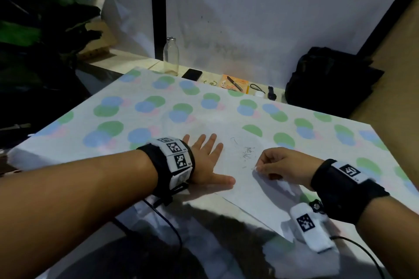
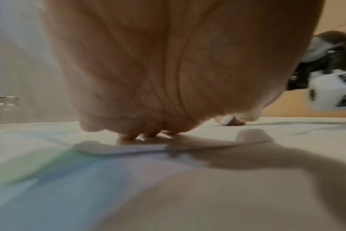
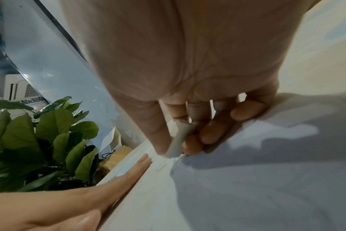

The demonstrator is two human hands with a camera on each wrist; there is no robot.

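- The right hand [image 1: 285,166] pinches a short white stick [image 3: 179,139] between thumb and forefinger. The other fingers [image 3: 209,132] are curled in beside it.
- The stick's lower tip touches a sheet of paper [image 1: 249,190]. The upper end runs up into the hand.
- The sheet lies flat on the counter [image 1: 158,106], near its front edge, between the two hands. The counter has a cover printed with green, blue and pink spots.
- Faint grey scribbles [image 1: 248,152] mark the sheet just left of the stick's tip.
- The left hand [image 1: 207,161] lies flat, palm down, at the left edge of the sheet. Its fingers are straight and spread, and the thumb points toward the right hand. It holds nothing.
- The two hands are near each other but do not touch.
- A clear glass bottle [image 1: 171,56] stands upright at the far edge of the counter. I cannot tell what, if anything, is in it.
- A dark phone [image 1: 191,74] lies flat just right of the bottle.
- Further right lies an orange packet [image 1: 242,82] with a black pen [image 1: 234,82] on top of it, and then a black watch [image 1: 271,93].
- A black backpack [image 1: 328,79] sits beyond the far right corner of the counter. I cannot tell whether it is open or what it holds.
- A leafy green plant [image 3: 49,132] stands off the left side of the counter.
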